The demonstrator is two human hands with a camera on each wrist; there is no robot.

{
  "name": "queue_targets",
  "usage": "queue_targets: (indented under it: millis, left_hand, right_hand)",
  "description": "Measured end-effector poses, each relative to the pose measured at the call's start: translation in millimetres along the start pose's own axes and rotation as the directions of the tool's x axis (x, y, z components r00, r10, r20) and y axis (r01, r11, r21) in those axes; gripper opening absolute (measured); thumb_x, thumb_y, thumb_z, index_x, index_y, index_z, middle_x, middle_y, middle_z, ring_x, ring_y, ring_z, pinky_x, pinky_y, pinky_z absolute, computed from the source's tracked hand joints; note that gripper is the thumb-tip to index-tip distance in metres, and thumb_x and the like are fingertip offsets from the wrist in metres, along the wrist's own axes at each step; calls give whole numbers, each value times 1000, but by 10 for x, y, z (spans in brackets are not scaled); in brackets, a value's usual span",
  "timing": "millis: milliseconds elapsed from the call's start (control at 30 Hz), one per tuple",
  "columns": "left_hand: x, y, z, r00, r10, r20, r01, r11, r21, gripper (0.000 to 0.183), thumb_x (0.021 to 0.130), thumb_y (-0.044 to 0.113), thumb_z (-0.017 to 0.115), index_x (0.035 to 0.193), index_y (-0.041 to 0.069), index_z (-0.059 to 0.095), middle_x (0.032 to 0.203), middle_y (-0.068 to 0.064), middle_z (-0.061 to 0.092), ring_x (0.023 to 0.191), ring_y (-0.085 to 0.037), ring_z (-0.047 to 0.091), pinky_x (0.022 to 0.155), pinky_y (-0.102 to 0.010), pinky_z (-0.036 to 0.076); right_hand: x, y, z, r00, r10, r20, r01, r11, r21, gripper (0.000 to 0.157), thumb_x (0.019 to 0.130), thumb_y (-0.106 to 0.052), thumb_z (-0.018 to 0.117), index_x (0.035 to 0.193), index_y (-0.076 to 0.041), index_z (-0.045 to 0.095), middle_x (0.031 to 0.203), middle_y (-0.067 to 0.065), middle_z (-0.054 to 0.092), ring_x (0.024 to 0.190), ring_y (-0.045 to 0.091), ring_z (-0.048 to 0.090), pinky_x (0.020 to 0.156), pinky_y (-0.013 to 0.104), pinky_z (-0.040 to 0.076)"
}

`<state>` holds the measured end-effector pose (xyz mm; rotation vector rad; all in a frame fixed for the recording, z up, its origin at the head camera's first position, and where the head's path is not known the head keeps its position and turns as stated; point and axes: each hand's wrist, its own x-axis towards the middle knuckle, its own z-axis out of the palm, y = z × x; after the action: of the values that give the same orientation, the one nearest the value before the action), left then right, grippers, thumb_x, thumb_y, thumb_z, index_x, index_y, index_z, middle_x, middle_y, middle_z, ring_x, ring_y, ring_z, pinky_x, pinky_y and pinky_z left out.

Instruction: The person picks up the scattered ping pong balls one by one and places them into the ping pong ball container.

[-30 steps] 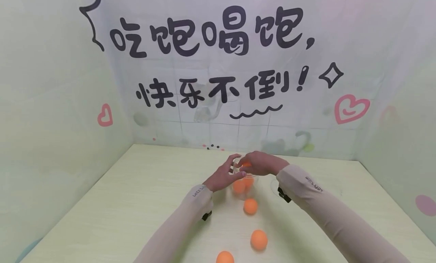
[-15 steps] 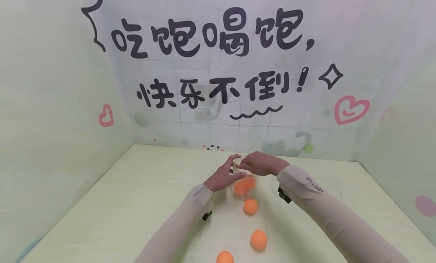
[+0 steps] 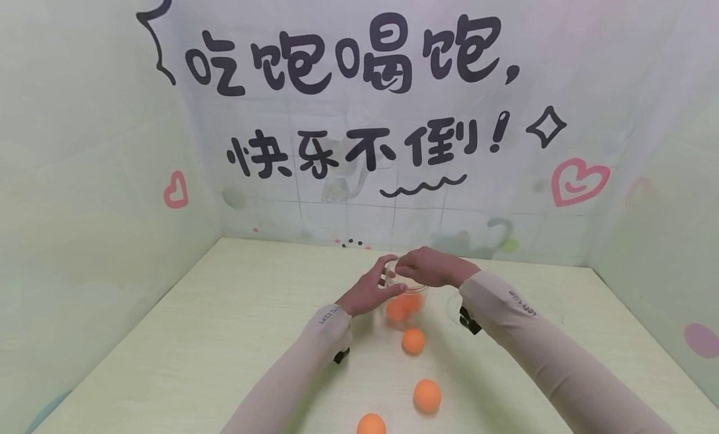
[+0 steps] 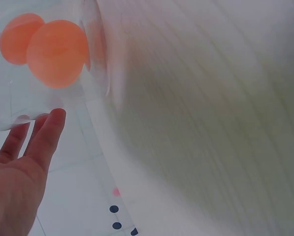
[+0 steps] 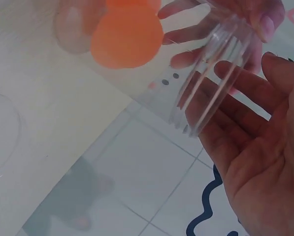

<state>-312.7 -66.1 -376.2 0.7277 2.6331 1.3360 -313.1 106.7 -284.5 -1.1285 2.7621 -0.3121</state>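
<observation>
A white backdrop (image 3: 359, 218) with black lettering stands behind the pale tabletop (image 3: 264, 290). Toward the back, a clear jar (image 3: 416, 290) stands upright, holding at least two orange ping-pong balls (image 4: 58, 54). The left hand (image 3: 366, 291) grips it, fingers and thumb spread round its upper part. The right hand (image 3: 435, 268) is at the jar's mouth, its fingers loosely bent and holding nothing. Three loose balls (image 3: 427, 396) trail from just beside the jar toward the person; a clear disc (image 5: 3, 133) lies to the right.
</observation>
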Motion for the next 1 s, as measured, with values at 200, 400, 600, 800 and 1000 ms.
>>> queue_targets:
  millis: [200, 400, 600, 800, 1000]
  left_hand:
    - [22, 0, 17, 1000, -4, 7, 4, 1000, -22, 64, 84, 49, 52, 136, 30, 20, 123, -14, 47, 103, -23, 49, 79, -38, 43]
    - [31, -27, 20, 1000, -22, 0, 22, 999, -28, 65, 83, 49, 53, 136, 33, 20, 124, -14, 47, 103, -22, 50, 81, -39, 43]
    - [25, -30, 21, 1000, -16, -2, 15, 999, -39, 65, 83, 49, 53, 136, 33, 20, 124, -14, 46, 103, -22, 50, 81, -40, 43]
    - [20, 12, 17, 1000, -12, 1, 12, 999, -36, 65, 84, 47, 53, 137, 29, 20, 124, -16, 47, 105, -25, 50, 81, -41, 43]
    - [15, 8, 8, 1000, -5, 0, 5, 999, -33, 67, 84, 48, 52, 139, 27, 19, 125, -16, 46, 107, -26, 49, 82, -42, 43]
  right_hand:
    - [-84, 101, -177, 994, 35, -102, -36, 999, -2, 27, 92, -22, 47, 109, -6, 61, 102, 8, 63, 95, 22, 57, 85, 39, 43]
    - [-218, 184, -217, 990, 142, -17, -140, 987, 81, 54, 87, -36, 53, 130, -6, 41, 118, 17, 53, 105, 30, 54, 88, 43, 42]
    - [-272, 241, -93, 983, 177, 44, -182, 971, 154, 71, 82, -43, 59, 137, -6, 32, 122, 16, 51, 106, 28, 54, 87, 41, 43]
    - [-270, 285, -8, 981, 189, 51, -195, 957, 214, 66, 80, -39, 63, 134, -8, 40, 118, 15, 55, 103, 27, 57, 85, 41, 44]
    - [-268, 345, 56, 984, 180, 16, -178, 949, 258, 68, 79, -43, 62, 134, -11, 40, 118, 12, 55, 104, 25, 57, 85, 39, 45]
